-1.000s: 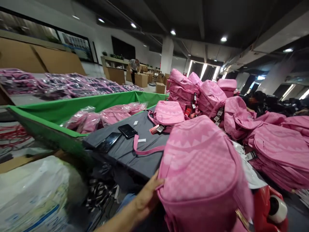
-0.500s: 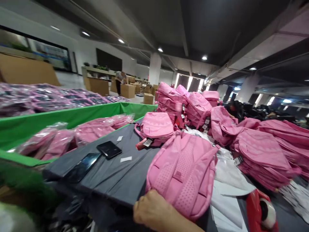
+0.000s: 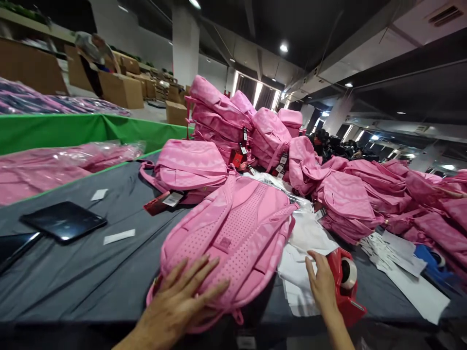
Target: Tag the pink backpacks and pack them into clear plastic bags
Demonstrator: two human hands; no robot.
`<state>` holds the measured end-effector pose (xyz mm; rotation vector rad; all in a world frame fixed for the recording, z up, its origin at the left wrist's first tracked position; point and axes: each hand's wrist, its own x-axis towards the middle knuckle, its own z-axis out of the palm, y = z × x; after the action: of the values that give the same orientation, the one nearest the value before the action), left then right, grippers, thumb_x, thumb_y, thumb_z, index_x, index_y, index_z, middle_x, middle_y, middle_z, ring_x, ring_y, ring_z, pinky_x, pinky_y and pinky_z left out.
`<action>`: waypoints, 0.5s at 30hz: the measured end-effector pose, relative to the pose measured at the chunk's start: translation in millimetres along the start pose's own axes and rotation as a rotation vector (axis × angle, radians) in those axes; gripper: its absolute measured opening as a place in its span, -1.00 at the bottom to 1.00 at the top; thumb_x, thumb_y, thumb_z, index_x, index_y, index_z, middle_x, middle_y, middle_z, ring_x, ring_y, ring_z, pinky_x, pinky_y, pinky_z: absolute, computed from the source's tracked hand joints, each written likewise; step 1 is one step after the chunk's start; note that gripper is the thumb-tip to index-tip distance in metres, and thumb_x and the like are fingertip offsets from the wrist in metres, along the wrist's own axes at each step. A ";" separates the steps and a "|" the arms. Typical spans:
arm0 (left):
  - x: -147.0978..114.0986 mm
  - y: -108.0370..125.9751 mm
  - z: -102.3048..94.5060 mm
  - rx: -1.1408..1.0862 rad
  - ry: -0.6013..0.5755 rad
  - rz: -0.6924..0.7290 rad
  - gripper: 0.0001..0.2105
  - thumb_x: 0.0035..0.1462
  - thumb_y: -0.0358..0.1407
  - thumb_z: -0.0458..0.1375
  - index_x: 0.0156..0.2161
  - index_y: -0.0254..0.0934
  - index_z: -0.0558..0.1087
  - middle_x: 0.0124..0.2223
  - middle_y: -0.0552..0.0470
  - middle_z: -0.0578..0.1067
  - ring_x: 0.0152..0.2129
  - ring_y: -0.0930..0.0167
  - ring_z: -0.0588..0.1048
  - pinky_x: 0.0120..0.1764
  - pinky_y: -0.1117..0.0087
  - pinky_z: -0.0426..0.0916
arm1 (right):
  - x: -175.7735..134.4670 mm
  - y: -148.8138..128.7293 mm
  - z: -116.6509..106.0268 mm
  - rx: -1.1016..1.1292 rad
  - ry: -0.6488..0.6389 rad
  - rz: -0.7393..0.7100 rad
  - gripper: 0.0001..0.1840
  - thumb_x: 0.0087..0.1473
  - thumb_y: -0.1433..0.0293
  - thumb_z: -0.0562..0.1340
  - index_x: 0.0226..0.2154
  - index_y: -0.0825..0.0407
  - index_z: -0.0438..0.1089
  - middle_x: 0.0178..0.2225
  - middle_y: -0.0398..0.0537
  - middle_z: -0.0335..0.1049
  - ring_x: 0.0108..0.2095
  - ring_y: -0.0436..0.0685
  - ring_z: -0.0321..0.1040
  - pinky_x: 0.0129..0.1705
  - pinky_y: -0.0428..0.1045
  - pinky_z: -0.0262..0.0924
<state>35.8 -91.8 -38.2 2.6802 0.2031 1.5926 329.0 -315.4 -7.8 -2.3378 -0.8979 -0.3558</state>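
A pink backpack (image 3: 251, 218) lies on the dark cloth-covered table with its padded back and straps facing up. My left hand (image 3: 182, 296) rests spread on its lower left part, fingers apart. To the right, my right hand (image 3: 321, 282) is open over white sheets and plastic (image 3: 297, 277), apart from the backpack and beside a red tape dispenser (image 3: 346, 287). Its fingers are slightly bent and nothing shows in them. Behind the backpack sits another pink backpack (image 3: 191, 165) with a red and white tag (image 3: 164, 201).
Pink backpacks (image 3: 219, 112) are piled at the back and right. A black tablet-like device (image 3: 63, 221) and white strips (image 3: 119, 236) lie on the left. A green-sided bin (image 3: 73, 133) holds bagged pink items. A blue tape dispenser (image 3: 434, 262) is far right; a person (image 3: 93, 56) bends over cartons.
The view has swung right and closer to the table. My left hand, earlier a fist at the backpack's lower edge, now lies spread on it. My right hand has come into view.
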 end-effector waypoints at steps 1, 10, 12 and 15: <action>3.3 -11.6 -0.4 -0.010 -0.020 -0.030 -0.68 0.26 0.07 0.17 0.04 0.09 0.54 0.15 0.01 0.54 0.17 0.32 0.43 0.35 0.18 -0.02 | 6.5 17.6 1.7 -0.162 -0.100 0.056 -0.60 0.20 0.21 0.11 -0.05 0.11 0.43 -0.04 0.26 0.50 -0.01 0.35 0.45 0.00 0.16 0.32; -8.9 -73.7 -12.1 0.135 -0.203 0.176 -0.65 0.34 -0.25 0.07 0.18 0.06 0.43 0.32 0.05 0.37 0.30 0.34 0.27 0.36 0.13 -0.03 | -21.9 52.8 15.7 -0.103 -0.256 -0.003 -0.63 0.16 0.09 0.13 -0.28 -0.01 0.50 -0.27 0.03 0.57 -0.27 0.24 0.54 -0.21 0.06 0.35; -5.8 -72.2 -19.5 0.128 -0.247 0.153 -0.59 0.31 -0.26 0.08 0.24 0.03 0.37 0.37 0.03 0.28 0.34 0.30 0.18 0.37 0.09 -0.04 | -32.0 56.7 9.4 0.044 -0.192 -0.022 -0.50 0.20 -0.01 0.07 -0.27 -0.01 0.55 -0.24 0.08 0.60 -0.21 0.28 0.56 -0.16 0.09 0.39; -4.1 -41.0 -31.4 0.044 -0.215 -0.041 -0.48 0.27 -0.28 0.09 0.33 -0.05 0.27 0.40 -0.05 0.21 0.34 0.19 0.18 0.33 0.04 0.08 | -48.6 66.8 2.4 0.149 -0.244 -0.062 -0.47 0.24 -0.02 0.07 -0.20 -0.04 0.60 -0.19 0.08 0.63 -0.16 0.27 0.58 -0.10 0.06 0.41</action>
<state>2.1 -53.3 -30.0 2.8339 0.2897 1.2908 338.6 -378.4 -60.5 -2.2500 -1.0752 -0.0259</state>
